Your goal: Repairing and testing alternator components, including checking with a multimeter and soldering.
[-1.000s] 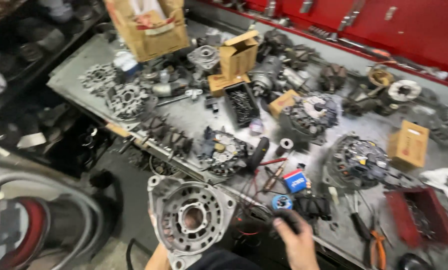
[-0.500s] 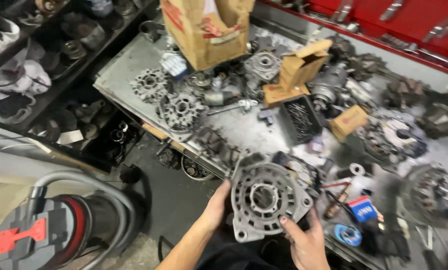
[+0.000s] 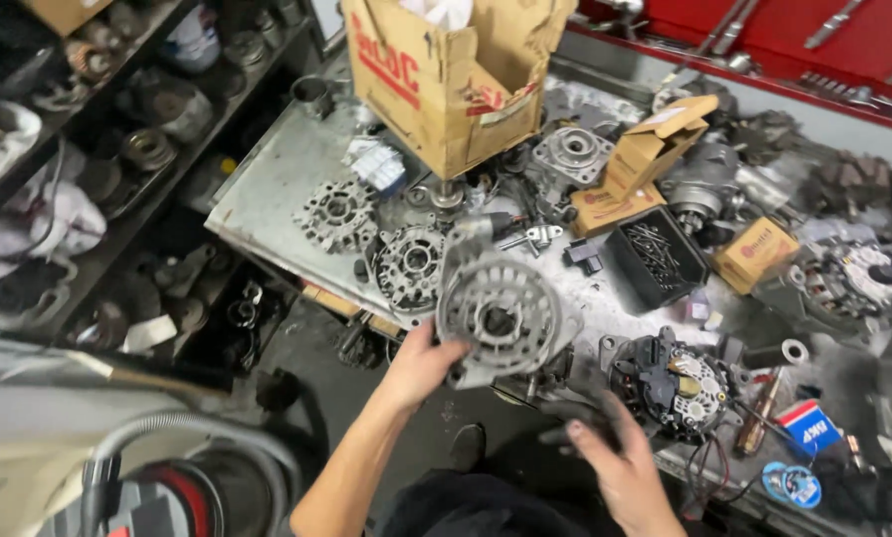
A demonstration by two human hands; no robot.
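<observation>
Right hand (image 3: 620, 467) off housing (image 3: 500, 313); left hand (image 3: 421, 363) gripping

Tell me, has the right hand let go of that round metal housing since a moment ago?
Yes. The right hand has come off the metal housing and now sits lower, nearer the bench edge; only the left hand grips it.

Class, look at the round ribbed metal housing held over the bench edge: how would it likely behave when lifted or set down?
The housing looks like cast metal, so probably stiff and heavy for its size. Only the left hand grips its rim while the right hand is off it, so it may tilt. Set on its round edge it could roll; laid flat it should sit steady.
</observation>
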